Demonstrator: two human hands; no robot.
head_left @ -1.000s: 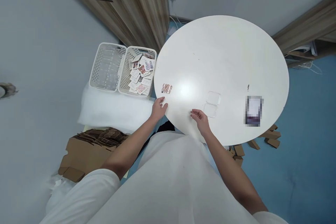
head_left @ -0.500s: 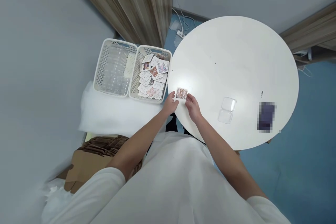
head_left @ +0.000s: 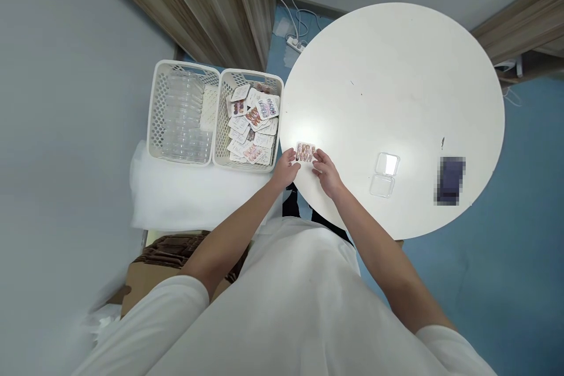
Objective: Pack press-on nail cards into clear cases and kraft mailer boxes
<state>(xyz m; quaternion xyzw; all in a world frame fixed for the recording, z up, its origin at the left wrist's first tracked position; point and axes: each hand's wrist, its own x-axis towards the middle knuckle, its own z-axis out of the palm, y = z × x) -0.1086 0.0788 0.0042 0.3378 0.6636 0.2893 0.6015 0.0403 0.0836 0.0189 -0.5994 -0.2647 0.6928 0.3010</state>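
Note:
A small card of press-on nails (head_left: 305, 152), with two rows of brownish and pinkish nails, is at the near left edge of the white round table (head_left: 396, 88). My left hand (head_left: 286, 169) is at the card's left side, thumb and fingers apart. On the opposite side is my right hand (head_left: 326, 173), its fingers spread near the card's right edge. Whether the fingertips touch the card I cannot tell. To the right, a clear plastic case (head_left: 385, 175) lies opened flat on the table.
A white basket (head_left: 249, 167) full of nail cards stands left of the table. Beside it, another white basket (head_left: 152, 123) holds clear plastic cases. A blurred dark object (head_left: 450, 181) lies at the table's right. Folded cardboard (head_left: 150, 279) is at lower left.
The camera view has shifted slightly. My right hand's fingers have spread a little from the card's edge; the card and my left hand stay about the same.

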